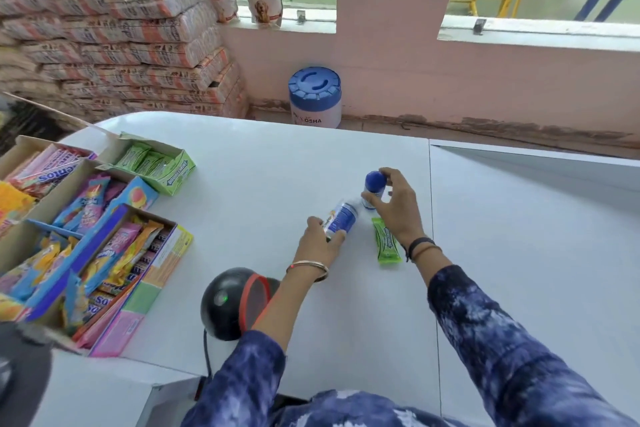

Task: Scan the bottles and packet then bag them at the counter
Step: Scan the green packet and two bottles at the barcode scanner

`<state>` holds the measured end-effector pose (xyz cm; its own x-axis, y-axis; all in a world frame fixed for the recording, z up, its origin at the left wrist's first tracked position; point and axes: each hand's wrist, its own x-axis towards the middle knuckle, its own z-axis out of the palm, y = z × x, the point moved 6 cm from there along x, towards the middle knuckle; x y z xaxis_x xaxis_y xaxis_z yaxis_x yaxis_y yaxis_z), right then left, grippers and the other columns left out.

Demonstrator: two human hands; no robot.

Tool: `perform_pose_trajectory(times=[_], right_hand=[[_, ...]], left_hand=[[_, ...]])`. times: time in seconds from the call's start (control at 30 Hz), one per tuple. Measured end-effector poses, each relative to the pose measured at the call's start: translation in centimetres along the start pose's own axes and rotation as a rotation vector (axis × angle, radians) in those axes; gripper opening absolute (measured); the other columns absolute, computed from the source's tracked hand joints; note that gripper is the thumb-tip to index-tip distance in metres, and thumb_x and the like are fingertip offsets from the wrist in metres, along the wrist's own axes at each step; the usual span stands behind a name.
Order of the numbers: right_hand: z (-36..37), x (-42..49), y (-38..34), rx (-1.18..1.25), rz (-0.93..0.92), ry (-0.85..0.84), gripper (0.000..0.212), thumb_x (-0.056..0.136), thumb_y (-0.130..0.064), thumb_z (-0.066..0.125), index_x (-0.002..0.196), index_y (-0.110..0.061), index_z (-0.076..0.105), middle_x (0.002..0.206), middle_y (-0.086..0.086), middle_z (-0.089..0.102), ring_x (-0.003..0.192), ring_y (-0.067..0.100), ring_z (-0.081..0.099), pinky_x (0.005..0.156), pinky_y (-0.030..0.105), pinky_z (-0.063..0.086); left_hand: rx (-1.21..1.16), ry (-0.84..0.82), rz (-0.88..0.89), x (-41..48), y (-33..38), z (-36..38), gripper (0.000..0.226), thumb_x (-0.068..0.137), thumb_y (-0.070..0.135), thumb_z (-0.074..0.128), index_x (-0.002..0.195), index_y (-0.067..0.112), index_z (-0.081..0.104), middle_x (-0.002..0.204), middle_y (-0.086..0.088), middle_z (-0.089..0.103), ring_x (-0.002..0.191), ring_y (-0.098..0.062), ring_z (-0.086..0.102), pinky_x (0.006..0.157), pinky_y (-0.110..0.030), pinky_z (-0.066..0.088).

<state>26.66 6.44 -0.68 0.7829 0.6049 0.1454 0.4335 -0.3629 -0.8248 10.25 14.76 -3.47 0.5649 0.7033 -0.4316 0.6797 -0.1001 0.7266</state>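
Two small bottles and one green packet (pixel 387 245) lay on the white counter (pixel 242 166), all within reach of the person. The left hand (pixel 320 241) was closed around the lower end of the tilted bottle (pixel 341 218), whose blue-and-white label faced upward. The right hand (pixel 394 204) gripped the upright bottle (pixel 374 189) at its body, fingers wrapped from the right side, just below the rounded blue cap. The packet rested flat on the counter, just beside the right wrist and touched by neither hand.

The bottles appeared light, rigid plastic with glossy labels, likely somewhat slippery; a grip around the body rather than the cap would probably be most secure. The packet looked thin, soft and flexible, best pinched at an edge or lifted flat.

The black scanner (pixel 239 302) stood near the left forearm, its green indicator lit. No bag was visible.
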Motion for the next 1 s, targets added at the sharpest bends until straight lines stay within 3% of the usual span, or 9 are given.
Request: perform_pose_trajectory(times=[0.13,0.23,0.33,0.4,0.5,0.6,0.67,0.87,1.0], right_hand=[[-1.1,-3.5,-1.4,-0.018,-0.12,0.218,0.029,0.081,-0.029,0.066,0.096,-0.008,0.054,0.094,0.002,0.054,0.077,0.016,0.047,0.072,0.017,0.037],[1.3,-6.0,-1.3,0.318,0.133,-0.108,0.019,0.088,-0.031,0.06,0.093,-0.012,0.057,0.088,-0.001,0.06,0.073,0.012,0.054,0.067,0.013,0.043],[3.8,-8.4,-1.8,0.905,0.398,-0.472,0.033,0.082,-0.042,0.062,0.101,-0.015,0.063,0.101,0.012,0.063,0.088,0.021,0.062,0.082,0.036,0.052],[3.1,-8.9,-2.2,1.079,0.401,-0.504,0.034,0.084,-0.036,0.058,0.111,-0.016,0.063,0.105,0.016,0.065,0.09,0.024,0.065,0.083,0.038,0.053],[1.9,-9.6,-2.2,1.208,0.424,-0.494,0.054,0.085,-0.029,0.049,0.133,-0.006,0.044,0.107,0.013,0.069,0.089,0.023,0.067,0.08,0.036,0.057],[1.4,-10.5,-2.0,1.251,0.457,-0.47,0.084,0.07,-0.039,0.068,0.138,-0.002,0.036,0.109,0.012,0.07,0.09,0.023,0.068,0.076,0.036,0.058],[1.0,-11.1,-2.3,1.277,0.455,-0.463,0.095,0.062,-0.045,0.073,0.138,-0.002,0.036,0.11,0.011,0.07,0.09,0.022,0.068,0.075,0.035,0.058],[1.0,-12.5,-3.3,1.043,0.372,-0.372,0.059,0.071,-0.034,0.062,0.122,-0.006,0.052,0.109,0.015,0.061,0.089,0.022,0.063,0.076,0.034,0.054],[2.4,-13.5,-6.9,0.727,0.23,-0.347,0.046,0.07,-0.026,0.074,0.106,-0.008,0.053,0.105,0.008,0.064,0.085,0.016,0.067,0.071,0.03,0.056]], left_hand=[[-0.945,-0.156,-0.258,-3.2,-0.6,1.9,0.034,0.094,0.035,0.034,0.089,0.008,0.055,0.052,-0.008,0.06,0.037,-0.014,0.05,0.04,-0.018,0.038],[-1.26,-0.332,-0.226,-5.8,0.0,2.8,0.048,0.093,0.042,0.027,0.09,0.007,0.059,0.051,-0.008,0.062,0.041,-0.015,0.051,0.041,-0.019,0.04],[-1.322,-0.399,-0.203,-8.0,0.0,4.0,0.053,0.093,0.043,0.024,0.09,0.005,0.06,0.056,-0.01,0.062,0.045,-0.017,0.054,0.044,-0.021,0.043],[-1.253,-0.3,-0.147,-8.7,-0.3,4.5,0.051,0.094,0.045,0.026,0.098,0.004,0.056,0.064,-0.01,0.065,0.048,-0.016,0.059,0.044,-0.021,0.047],[-0.933,-0.107,0.035,-9.9,-0.5,4.3,0.033,0.087,0.037,0.052,0.106,0.013,0.04,0.091,-0.009,0.061,0.063,-0.013,0.065,0.054,-0.019,0.052],[-0.616,0.026,0.159,-11.4,-0.1,4.2,0.049,0.078,0.019,0.071,0.11,0.017,0.034,0.098,0.004,0.059,0.079,-0.007,0.064,0.065,-0.011,0.052],[-0.605,0.055,0.171,-12.1,-0.1,4.3,0.051,0.077,0.019,0.072,0.112,0.019,0.035,0.095,0.015,0.056,0.083,-0.001,0.062,0.067,-0.007,0.05],[-1.0,0.088,0.044,-13.5,-2.8,3.9,0.042,0.084,0.011,0.062,0.123,0.014,0.046,0.113,-0.003,0.059,0.087,-0.011,0.067,0.075,-0.015,0.054],[-1.522,0.134,0.013,-14.2,-4.9,1.9,0.064,0.063,0.039,0.077,0.115,0.01,0.054,0.098,-0.004,0.068,0.078,-0.012,0.071,0.07,-0.02,0.057]])
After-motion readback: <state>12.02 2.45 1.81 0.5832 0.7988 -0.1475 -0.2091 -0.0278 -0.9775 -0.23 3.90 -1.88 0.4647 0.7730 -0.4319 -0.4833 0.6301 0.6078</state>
